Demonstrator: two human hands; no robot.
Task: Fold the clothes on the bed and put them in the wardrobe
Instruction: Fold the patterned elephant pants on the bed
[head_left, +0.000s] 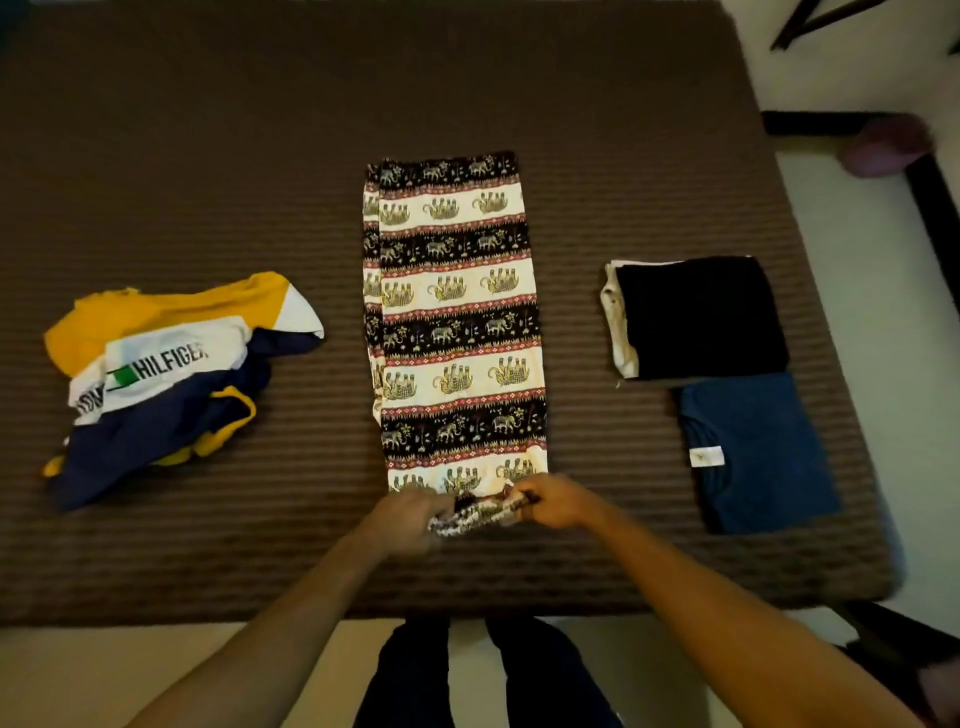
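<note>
You look down on a brown ribbed bed (208, 156) that fills most of the frame. In the centre lie the elephant-print trousers (452, 322), folded lengthwise into one long strip running from mid-frame down toward you. At the lower centre your left hand (402, 514) and right hand (556, 501) each pinch the near end of the strip, which is bunched between them; both grips are closed on the fabric. The cloth looks thin, light and floppy, so it will likely sag and slide out of line unless you hold it at both corners of the end, as now, and carry that end over evenly. At the left of the frame sits an unfolded yellow, white and navy shirt (171, 374) in a loose heap; its white band reads "HILFIGER", with part of another word hidden in a crease. At the right, a folded black garment (701, 317) rests on something pale, and just below it lies a folded blue shirt (753, 452) with a small white tag, too small to read. No wardrobe is in view.
</note>
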